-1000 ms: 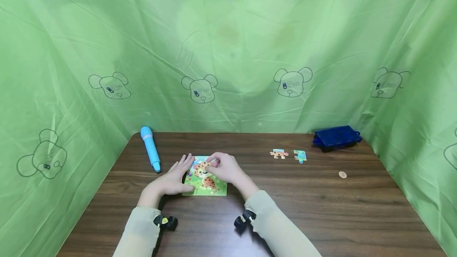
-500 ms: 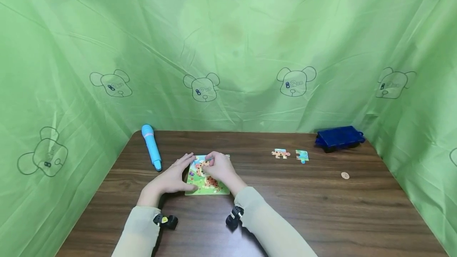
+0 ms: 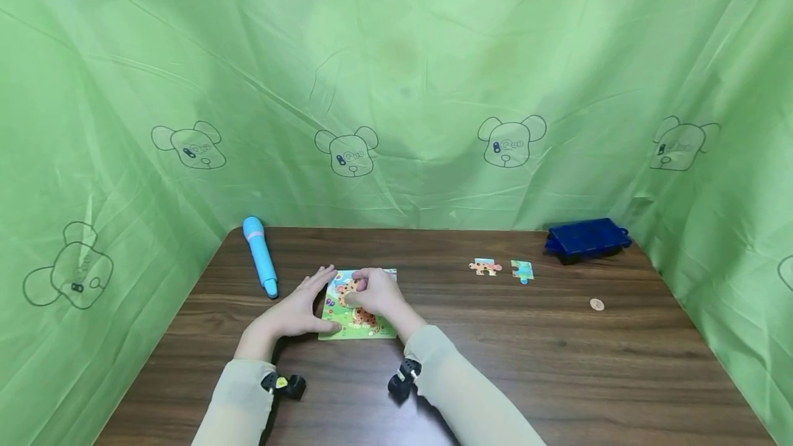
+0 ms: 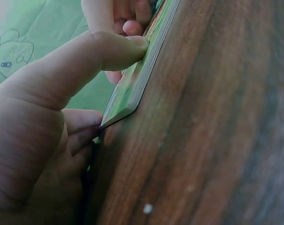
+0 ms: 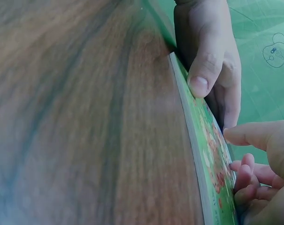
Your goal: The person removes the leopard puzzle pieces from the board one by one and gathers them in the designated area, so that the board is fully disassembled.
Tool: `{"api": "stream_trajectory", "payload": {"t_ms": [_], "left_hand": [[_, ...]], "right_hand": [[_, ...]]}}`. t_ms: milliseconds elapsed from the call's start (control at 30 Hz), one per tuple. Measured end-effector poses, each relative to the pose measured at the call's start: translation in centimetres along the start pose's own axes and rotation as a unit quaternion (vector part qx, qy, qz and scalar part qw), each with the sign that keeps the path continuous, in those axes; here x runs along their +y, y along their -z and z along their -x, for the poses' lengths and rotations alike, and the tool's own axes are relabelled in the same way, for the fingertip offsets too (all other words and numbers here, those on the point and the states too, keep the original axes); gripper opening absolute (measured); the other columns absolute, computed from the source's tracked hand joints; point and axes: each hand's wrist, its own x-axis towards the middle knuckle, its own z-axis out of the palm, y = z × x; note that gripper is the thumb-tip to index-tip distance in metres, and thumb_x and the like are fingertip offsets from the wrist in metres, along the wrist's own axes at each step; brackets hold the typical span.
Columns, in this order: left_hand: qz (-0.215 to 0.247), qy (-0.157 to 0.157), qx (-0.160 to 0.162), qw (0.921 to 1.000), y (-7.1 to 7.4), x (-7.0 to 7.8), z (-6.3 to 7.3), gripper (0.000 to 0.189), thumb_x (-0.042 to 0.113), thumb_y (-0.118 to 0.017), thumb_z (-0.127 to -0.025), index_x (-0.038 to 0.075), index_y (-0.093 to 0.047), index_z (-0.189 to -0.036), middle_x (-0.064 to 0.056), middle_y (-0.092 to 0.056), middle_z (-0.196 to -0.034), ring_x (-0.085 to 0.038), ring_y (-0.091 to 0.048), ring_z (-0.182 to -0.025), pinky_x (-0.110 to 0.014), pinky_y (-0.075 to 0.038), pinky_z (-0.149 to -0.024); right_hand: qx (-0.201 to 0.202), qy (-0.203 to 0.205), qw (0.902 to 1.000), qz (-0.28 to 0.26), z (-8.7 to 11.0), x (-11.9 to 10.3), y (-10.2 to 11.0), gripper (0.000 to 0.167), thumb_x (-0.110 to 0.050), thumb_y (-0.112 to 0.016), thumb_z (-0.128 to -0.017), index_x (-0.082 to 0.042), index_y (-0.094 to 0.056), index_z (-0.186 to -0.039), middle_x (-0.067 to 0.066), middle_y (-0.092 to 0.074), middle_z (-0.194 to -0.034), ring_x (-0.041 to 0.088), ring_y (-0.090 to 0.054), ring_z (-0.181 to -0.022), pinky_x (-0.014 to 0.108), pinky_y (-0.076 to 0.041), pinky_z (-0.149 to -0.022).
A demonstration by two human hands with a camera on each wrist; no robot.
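Note:
A jigsaw puzzle board with a spotted cub on green ground lies on the table before me. My left hand spreads around its left side. The left thumb rests on the board's lower left face, while the other fingers lie along the far left edge. Over the upper part bends my right hand, its thumb and curled fingers touching the picture around the cub's head. In the right wrist view the right thumb meets the board apart from the fingertips. I cannot tell whether they pinch a piece.
Two loose puzzle pieces, one spotted and one blue-green, lie right of the board. Further right are a small round disc and a dark blue tray-like box. A blue toy microphone lies at the left. Green cloth surrounds the table.
The right hand has moved slightly left over the board, its wrist swinging left, and its fingertips stay at the cub's head. The left hand keeps its place at the board's left edge.

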Motion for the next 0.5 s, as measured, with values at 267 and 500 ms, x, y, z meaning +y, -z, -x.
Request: {"api": "stream_trajectory", "payload": {"t_ms": [267, 500], "left_hand": [[0.013, 0.0, -0.006, 0.9999, 0.21, 0.23, 0.14, 0.12, 0.047, -0.093, -0.085, 0.0, -0.025, -0.172, -0.02, -0.017, -0.181, -0.045, -0.008, -0.167, -0.068, -0.005, -0.131], [0.014, -0.002, -0.007, 0.9999, 0.05, 0.15, 0.1, 0.12, 0.046, -0.093, -0.085, -0.001, -0.025, -0.172, -0.021, -0.018, -0.181, -0.045, -0.009, -0.167, -0.068, -0.005, -0.131]], "right_hand": [[0.015, -0.017, 0.9997, 0.004, 0.07, -0.22, -0.34, 0.051, -0.018, -0.091, -0.083, -0.008, -0.076, -0.131, -0.006, -0.063, -0.088, 0.008, -0.053, -0.072, 0.025, -0.045, -0.068], [0.033, -0.015, 0.9991, 0.022, 0.14, -0.18, -0.69, 0.036, -0.023, -0.09, -0.086, -0.014, -0.081, -0.12, -0.008, -0.063, -0.086, 0.008, -0.054, -0.073, 0.026, -0.045, -0.067]]}}
